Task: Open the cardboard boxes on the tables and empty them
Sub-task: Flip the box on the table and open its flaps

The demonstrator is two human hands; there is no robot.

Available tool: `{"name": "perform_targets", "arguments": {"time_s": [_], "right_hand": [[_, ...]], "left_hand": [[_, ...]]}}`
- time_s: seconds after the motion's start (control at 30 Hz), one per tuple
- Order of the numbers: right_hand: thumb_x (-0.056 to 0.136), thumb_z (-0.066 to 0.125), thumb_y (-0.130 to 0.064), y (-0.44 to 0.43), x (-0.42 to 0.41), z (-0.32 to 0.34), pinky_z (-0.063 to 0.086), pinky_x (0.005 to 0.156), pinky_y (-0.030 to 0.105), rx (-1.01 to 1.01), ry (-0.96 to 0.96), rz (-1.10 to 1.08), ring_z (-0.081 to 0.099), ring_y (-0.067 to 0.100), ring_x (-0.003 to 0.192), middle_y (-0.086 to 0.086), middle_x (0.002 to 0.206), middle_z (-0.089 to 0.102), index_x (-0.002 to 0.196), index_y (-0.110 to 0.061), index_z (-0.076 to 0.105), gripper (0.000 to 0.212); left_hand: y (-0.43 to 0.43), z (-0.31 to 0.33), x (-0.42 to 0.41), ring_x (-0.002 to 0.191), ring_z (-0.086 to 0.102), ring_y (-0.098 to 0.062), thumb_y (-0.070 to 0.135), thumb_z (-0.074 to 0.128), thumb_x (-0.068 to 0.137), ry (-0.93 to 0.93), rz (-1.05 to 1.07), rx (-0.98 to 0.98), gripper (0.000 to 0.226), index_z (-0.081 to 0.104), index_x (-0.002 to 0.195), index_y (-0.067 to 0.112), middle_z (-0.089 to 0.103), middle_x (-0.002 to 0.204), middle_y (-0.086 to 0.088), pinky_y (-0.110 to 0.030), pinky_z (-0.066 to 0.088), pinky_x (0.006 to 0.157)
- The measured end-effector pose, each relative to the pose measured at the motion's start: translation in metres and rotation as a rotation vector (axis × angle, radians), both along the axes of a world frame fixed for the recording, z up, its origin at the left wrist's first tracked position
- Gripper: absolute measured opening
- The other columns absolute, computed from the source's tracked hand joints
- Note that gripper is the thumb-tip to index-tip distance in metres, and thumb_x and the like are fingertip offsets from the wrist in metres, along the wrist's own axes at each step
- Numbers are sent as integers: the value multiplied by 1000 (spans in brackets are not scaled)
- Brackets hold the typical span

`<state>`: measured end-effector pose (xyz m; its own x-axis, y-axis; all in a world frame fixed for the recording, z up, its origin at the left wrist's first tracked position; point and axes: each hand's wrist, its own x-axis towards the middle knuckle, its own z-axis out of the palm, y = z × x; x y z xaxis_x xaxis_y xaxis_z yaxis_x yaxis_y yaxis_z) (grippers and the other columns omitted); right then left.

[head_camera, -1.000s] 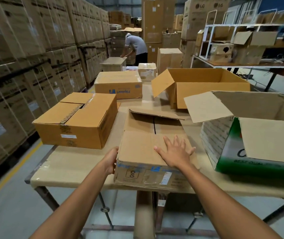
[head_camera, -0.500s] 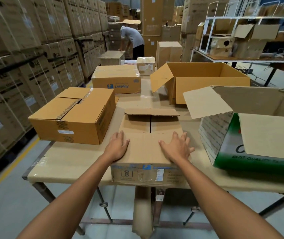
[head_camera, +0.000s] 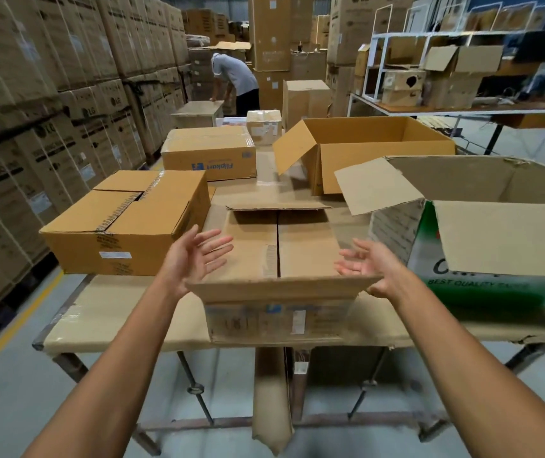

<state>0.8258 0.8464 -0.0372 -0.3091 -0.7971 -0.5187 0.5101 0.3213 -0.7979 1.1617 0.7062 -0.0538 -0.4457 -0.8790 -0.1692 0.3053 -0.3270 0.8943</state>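
Hovering lower centre: left hand and right hand, fingers spread, holding nothing, flanking opened cardboard box on table.

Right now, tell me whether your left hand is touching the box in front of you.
Cannot tell. In the head view the left hand overlaps the box, blurred; neither contact nor gap shows.

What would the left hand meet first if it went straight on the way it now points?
Most likely the near box: the left hand is open, fingers aimed forward and rightward over its closed inner flaps. How high it hovers is unclear, so it might only reach the raised far flap.
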Motion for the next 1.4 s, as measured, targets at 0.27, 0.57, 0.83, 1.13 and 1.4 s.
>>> {"name": "perform_targets", "arguments": {"time_s": [0.27,0.57,0.83,1.13,1.4], "right_hand": [[91,59,-40,23,39,-55,50,77,35,107,1573,395,60,20,94,-4,104,61,102,-30,65,17],[95,51,-46,7,47,-58,45,93,42,114,1716,369,48,25,114,3,119,56,114,-25,64,31],[95,55,-39,-61,26,-64,29,117,43,101,1626,344,22,31,148,13,163,21,156,-19,25,71],[92,65,-18,-190,-29,-39,33,118,41,-184,1469,7,38,29,140,14,152,37,148,-9,39,62],[96,61,-8,-274,-43,-22,45,104,32,-342,1004,-367,47,25,136,10,157,36,154,-22,26,69]], "left_hand": [[49,-41,-26,146,30,-26,55,44,100,-1275,-326,-855,63,35,153,22,34,159,-7,-42,25,118],[18,-57,-38,136,37,-29,62,31,98,-1416,-226,-891,63,43,144,20,45,141,-8,-55,28,114],[-45,-52,-71,151,15,-34,48,53,97,-1284,-7,-743,81,11,159,18,8,165,-15,-47,22,122],[-157,-4,-120,121,53,-16,29,59,98,-1125,301,-831,57,39,150,17,56,136,-8,-34,45,103],[-252,17,-167,113,61,-20,43,51,101,-814,641,-818,42,56,132,14,62,121,-4,-27,49,88]]}}
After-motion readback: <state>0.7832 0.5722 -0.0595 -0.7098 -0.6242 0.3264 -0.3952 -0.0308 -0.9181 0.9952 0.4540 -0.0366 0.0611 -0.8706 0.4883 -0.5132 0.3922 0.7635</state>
